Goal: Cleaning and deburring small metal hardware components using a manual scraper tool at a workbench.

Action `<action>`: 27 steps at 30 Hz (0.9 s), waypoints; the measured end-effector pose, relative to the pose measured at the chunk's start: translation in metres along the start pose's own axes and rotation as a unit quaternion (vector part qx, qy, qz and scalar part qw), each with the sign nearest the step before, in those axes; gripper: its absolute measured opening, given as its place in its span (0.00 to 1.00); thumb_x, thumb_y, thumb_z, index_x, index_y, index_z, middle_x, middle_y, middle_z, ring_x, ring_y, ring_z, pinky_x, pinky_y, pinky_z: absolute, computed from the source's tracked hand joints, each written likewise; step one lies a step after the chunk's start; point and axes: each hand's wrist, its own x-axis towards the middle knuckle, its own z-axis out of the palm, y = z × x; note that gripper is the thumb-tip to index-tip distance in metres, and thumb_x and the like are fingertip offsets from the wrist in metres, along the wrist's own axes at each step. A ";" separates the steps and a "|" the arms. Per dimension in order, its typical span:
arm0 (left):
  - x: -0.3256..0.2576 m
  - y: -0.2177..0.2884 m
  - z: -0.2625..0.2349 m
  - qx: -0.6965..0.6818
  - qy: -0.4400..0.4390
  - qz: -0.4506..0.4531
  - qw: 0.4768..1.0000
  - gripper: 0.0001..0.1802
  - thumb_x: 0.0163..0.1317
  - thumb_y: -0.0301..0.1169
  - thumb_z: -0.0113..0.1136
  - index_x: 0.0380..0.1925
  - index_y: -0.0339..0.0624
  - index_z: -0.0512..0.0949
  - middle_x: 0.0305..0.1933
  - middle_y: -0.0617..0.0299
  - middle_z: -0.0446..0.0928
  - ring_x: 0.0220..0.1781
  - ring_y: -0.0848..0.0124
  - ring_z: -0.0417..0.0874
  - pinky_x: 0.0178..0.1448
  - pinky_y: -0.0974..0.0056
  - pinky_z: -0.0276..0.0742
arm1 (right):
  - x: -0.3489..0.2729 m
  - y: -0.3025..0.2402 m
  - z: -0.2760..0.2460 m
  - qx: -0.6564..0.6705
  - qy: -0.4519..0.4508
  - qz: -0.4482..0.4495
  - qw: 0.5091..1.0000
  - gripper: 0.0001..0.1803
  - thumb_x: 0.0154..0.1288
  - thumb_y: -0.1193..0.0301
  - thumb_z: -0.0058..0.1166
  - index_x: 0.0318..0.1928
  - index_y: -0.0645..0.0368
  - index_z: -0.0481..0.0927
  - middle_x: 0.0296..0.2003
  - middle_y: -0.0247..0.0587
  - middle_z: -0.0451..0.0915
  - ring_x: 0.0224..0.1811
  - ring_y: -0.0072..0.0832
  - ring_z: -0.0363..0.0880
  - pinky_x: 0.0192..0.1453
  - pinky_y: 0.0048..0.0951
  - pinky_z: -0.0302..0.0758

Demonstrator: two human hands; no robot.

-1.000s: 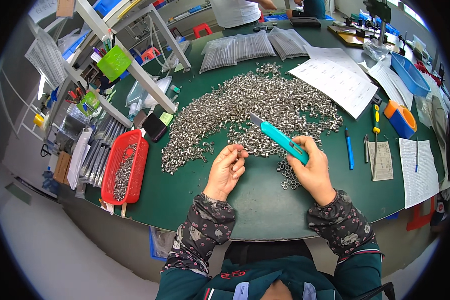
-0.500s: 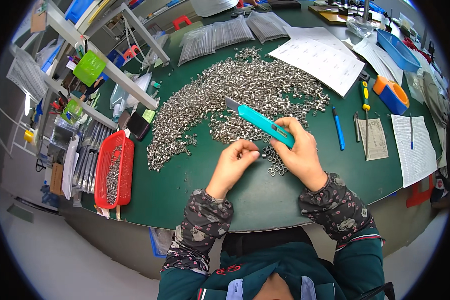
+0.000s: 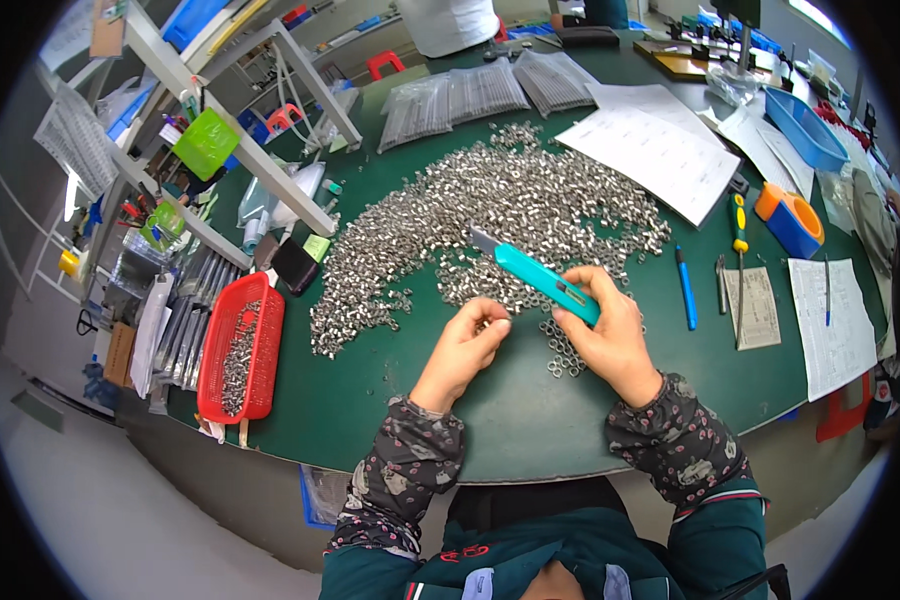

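Note:
My right hand (image 3: 615, 340) is closed around a turquoise utility knife (image 3: 548, 284). Its bare blade points up and to the left, above a wide heap of small shiny metal rings (image 3: 450, 205). Left of the knife handle, my left hand (image 3: 460, 352) has thumb and forefinger pinched on a tiny metal ring (image 3: 484, 325), mostly covered by the fingertips. A cluster of loose rings (image 3: 564, 358) lies on the green tabletop (image 3: 525, 420) between the hands, beside my right palm.
At the left stands a red basket (image 3: 270, 350) with more metal pieces. Plastic-wrapped bundles (image 3: 485, 92) and paper sheets (image 3: 660, 150) lie beyond the heap. A blue pen (image 3: 686, 290), a yellow-handled screwdriver (image 3: 739, 225) and an orange-blue tape dispenser (image 3: 790, 218) are to the right.
The view has shifted slightly, so the table sits lower and further right. Both hands keep their grips, with the knife in the right; the left fingertips are still pinched.

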 end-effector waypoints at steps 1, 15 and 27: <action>-0.002 0.003 -0.005 -0.061 0.013 0.018 0.998 0.05 0.63 0.27 0.52 0.38 0.40 0.69 0.33 0.64 0.72 0.21 0.85 0.60 0.18 0.79 0.54 | -0.001 -0.002 -0.002 -0.012 -0.019 0.011 1.000 0.17 0.52 0.70 0.58 0.43 0.57 0.71 0.27 0.44 0.77 0.28 0.40 0.78 0.31 0.35 0.71; 0.002 0.003 -0.041 -0.251 0.022 0.109 0.961 0.07 0.65 0.31 0.50 0.39 0.42 0.72 0.30 0.67 0.71 0.19 0.85 0.59 0.16 0.80 0.51 | -0.002 0.002 0.000 -0.014 -0.170 0.025 0.985 0.14 0.55 0.65 0.58 0.41 0.57 0.78 0.25 0.43 0.79 0.23 0.32 0.78 0.29 0.29 0.71; 0.001 -0.002 -0.042 -0.226 0.046 0.107 0.967 0.07 0.65 0.32 0.51 0.34 0.40 0.73 0.26 0.68 0.70 0.17 0.84 0.57 0.16 0.80 0.49 | -0.001 0.000 -0.001 -0.041 -0.209 0.077 0.974 0.13 0.55 0.63 0.57 0.39 0.54 0.79 0.21 0.42 0.78 0.22 0.33 0.77 0.28 0.31 0.71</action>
